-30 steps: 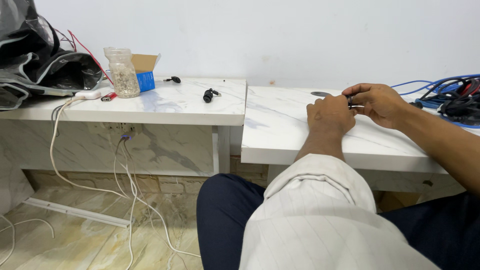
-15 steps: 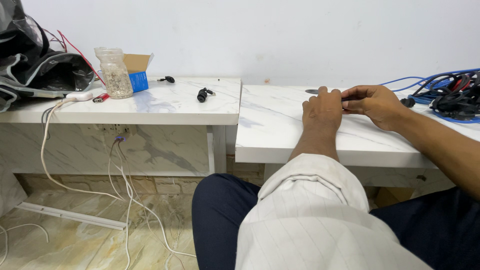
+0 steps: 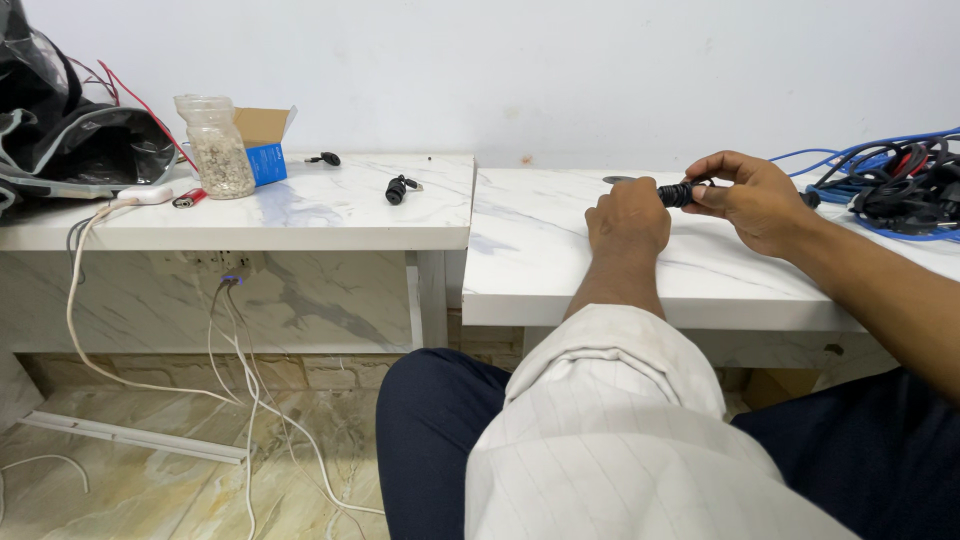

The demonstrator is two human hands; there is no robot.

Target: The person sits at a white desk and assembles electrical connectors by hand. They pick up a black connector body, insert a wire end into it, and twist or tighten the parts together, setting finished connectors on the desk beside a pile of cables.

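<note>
A small black connector (image 3: 678, 193) sits between the two hands, held just above the right-hand marble-patterned surface (image 3: 560, 270). Its long axis runs roughly level, left to right across the view, one end toward each hand. It looks like a short, dark, ribbed cylinder; finer detail is too small to tell.

The left hand (image 3: 628, 217) is curled into a closed grip, knuckles up, with the near end of the connector tucked at its thumb side. The right hand (image 3: 752, 198) pinches the far end between thumb and fingertips, so both hands are closed on the same piece. Whether a cable leaves the connector under the right palm cannot be told.

Just behind the grip, against the wall, lies a thin dark disc (image 3: 620, 180). To the right of the grip a tangle of blue and black cables (image 3: 885, 178) rests on the same surface, near the right wrist. Well to the left of the grip, on the neighbouring surface (image 3: 330, 215), lie another small black connector (image 3: 398, 189), a clear jar of pale granules (image 3: 214, 146) and an open cardboard box (image 3: 264, 140).
</note>
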